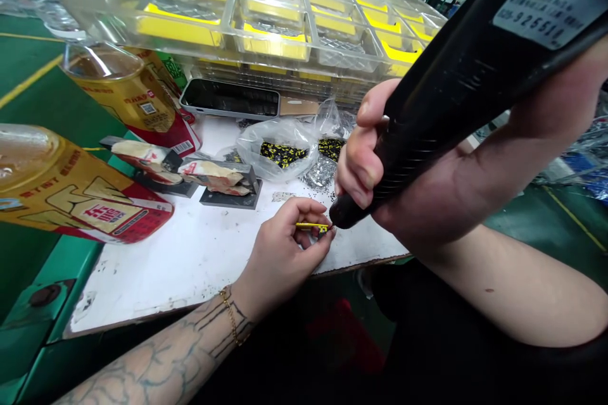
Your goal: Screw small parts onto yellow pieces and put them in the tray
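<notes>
My right hand is wrapped around a black electric screwdriver with a white label near its upper end. The screwdriver slants down to the left, its tip at the fingers of my left hand. Those fingers pinch a small yellow and black plastic part, partly hidden by them. Whether the bit touches the part I cannot tell. Just beyond, a clear plastic bag holds many small black and yellow pieces, beside a heap of tiny metal screws.
Clear compartment trays with yellow parts are stacked at the back, a phone before them. Two drink cups stand left, near two dark blocks with taped tops. The white tabletop ends near my body. People stand in the background.
</notes>
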A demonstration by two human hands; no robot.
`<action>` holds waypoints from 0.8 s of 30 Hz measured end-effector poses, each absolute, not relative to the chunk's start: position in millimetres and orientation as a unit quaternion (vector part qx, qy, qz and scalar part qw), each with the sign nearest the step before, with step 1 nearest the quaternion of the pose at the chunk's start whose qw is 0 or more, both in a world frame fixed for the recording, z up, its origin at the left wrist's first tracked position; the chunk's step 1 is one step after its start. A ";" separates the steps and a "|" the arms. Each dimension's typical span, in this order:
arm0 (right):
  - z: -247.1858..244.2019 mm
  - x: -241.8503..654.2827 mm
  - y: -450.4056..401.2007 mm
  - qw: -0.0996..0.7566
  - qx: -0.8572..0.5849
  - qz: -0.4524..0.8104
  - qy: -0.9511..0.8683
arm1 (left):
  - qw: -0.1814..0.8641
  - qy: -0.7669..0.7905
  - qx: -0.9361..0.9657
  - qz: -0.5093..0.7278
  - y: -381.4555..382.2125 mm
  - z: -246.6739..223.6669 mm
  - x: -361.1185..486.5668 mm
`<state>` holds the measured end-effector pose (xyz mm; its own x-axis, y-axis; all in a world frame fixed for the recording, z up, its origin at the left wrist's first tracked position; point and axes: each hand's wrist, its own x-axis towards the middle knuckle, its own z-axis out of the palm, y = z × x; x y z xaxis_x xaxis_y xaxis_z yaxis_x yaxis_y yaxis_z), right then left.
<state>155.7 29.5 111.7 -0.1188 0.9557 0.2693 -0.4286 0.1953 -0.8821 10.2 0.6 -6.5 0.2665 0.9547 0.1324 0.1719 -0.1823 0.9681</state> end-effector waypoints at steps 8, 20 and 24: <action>111.5 156.1 29.4 0.596 -0.274 0.579 -0.484 | 0.454 0.436 0.654 0.419 -0.3 -6.6 10.2; 112.0 162.6 29.8 0.600 -0.277 0.544 -0.517 | 0.483 0.420 0.663 0.388 0.2 -3.0 7.7; 127.8 162.2 23.1 0.576 -0.288 0.546 -0.536 | 0.489 0.396 0.689 0.359 0.4 -0.4 5.1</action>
<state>162.2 23.1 127.8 -0.1706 0.9373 0.3039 -0.3206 0.2389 -0.9166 5.1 0.4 -0.4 0.4279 0.8974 0.1075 0.1957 -0.2081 0.9583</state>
